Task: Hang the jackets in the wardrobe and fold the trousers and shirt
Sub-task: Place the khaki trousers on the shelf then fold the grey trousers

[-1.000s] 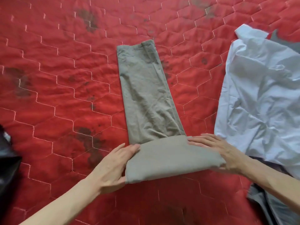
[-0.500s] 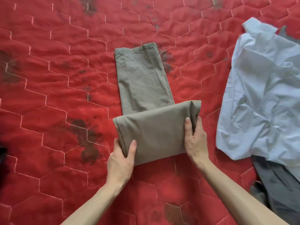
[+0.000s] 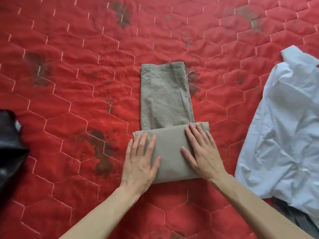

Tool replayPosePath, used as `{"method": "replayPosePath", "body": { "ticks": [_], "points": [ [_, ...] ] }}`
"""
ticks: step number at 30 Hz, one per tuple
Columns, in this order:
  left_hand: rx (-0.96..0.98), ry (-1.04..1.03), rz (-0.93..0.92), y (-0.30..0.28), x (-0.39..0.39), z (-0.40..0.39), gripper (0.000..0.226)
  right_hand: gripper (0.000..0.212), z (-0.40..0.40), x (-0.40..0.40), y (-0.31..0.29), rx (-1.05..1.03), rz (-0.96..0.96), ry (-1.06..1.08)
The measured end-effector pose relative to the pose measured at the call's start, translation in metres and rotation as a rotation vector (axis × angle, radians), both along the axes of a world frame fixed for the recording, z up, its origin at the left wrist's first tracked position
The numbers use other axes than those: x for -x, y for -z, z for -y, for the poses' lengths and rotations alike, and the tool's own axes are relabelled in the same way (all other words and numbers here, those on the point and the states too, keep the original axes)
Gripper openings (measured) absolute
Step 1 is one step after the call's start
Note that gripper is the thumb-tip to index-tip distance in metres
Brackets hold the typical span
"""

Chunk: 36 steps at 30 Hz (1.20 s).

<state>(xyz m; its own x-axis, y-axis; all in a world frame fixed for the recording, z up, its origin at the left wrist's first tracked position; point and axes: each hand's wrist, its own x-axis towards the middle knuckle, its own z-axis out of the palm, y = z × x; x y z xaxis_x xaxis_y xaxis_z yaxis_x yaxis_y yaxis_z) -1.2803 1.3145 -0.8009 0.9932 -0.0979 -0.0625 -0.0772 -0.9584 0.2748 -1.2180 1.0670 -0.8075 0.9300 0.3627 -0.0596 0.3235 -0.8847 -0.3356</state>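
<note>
- Folded end of one olive-green cotton trousers (image 3: 165,100) now laid flat; grip released.
- Left hand (image 3: 140,163), right hand (image 3: 201,152): fingers straight, pressed on fold.
- Trousers centred on red quilted bedspread (image 3: 69,66).
- One crumpled white shirt (image 3: 284,126) at right.

Olive trousers (image 3: 166,97) lying on a red quilted bedspread (image 3: 69,66), near end folded over into a thick band, narrow leg part reaching away beyond it. Left hand (image 3: 140,163) flat on the band's left end, right hand (image 3: 201,150) flat on its right end, fingers straight on both. Crumpled white shirt (image 3: 284,126) at right, well apart from the trousers, over a grey garment (image 3: 296,219); black item (image 3: 8,144) at the left edge.
</note>
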Motion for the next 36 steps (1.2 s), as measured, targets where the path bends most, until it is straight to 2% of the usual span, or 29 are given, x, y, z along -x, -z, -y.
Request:
{"method": "replayPosePath", "body": {
  "ticks": [2, 9, 12, 15, 18, 20, 22, 25, 28, 32, 34, 36],
  "points": [
    [-0.043, 0.086, -0.039, 0.011, -0.009, 0.001, 0.071, 0.071, -0.005, 0.001, 0.010, -0.054, -0.083, 0.060],
    [-0.096, 0.164, -0.071, 0.025, -0.026, -0.003, 0.076, 0.071, -0.006, 0.000, 0.026, -0.103, -0.125, 0.111],
    [-0.093, 0.316, -0.037, 0.022, -0.036, -0.025, 0.070, 0.073, 0.014, -0.010, 0.021, -0.087, -0.187, -0.058],
    [-0.188, 0.588, 0.082, 0.023, -0.043, -0.065, 0.069, 0.066, 0.052, -0.025, 0.014, 0.012, -0.124, -0.336],
    [-0.282, 0.783, 0.198, 0.029, -0.038, -0.100, 0.058, 0.081, 0.079, -0.041, 0.010, 0.134, -0.056, -0.527],
    [-0.280, 0.809, 0.176, 0.030, -0.036, -0.106, 0.061, 0.085, 0.088, -0.051, 0.006, 0.163, -0.027, -0.611],
    [-0.214, 0.779, 0.090, 0.030, -0.037, -0.100, 0.071, 0.080, 0.091, -0.059, 0.004, 0.145, -0.030, -0.666],
    [-0.077, 0.693, -0.045, 0.023, -0.043, -0.090, 0.078, 0.096, 0.083, -0.059, 0.005, 0.149, -0.088, -0.649],
    [0.059, 0.621, -0.150, 0.007, -0.043, -0.089, 0.079, 0.097, 0.073, -0.049, 0.003, 0.096, -0.113, -0.580],
    [0.453, 0.403, -0.300, -0.025, -0.028, -0.085, 0.076, 0.089, 0.070, -0.036, -0.012, -0.121, -0.180, -0.493],
    [0.606, 0.248, -0.333, -0.037, -0.012, -0.079, 0.069, 0.070, 0.064, -0.017, -0.017, -0.317, -0.193, -0.289],
    [0.700, 0.063, -0.332, -0.046, 0.001, -0.067, 0.053, 0.064, 0.050, 0.003, -0.028, -0.509, -0.245, 0.048]
  ]
}}
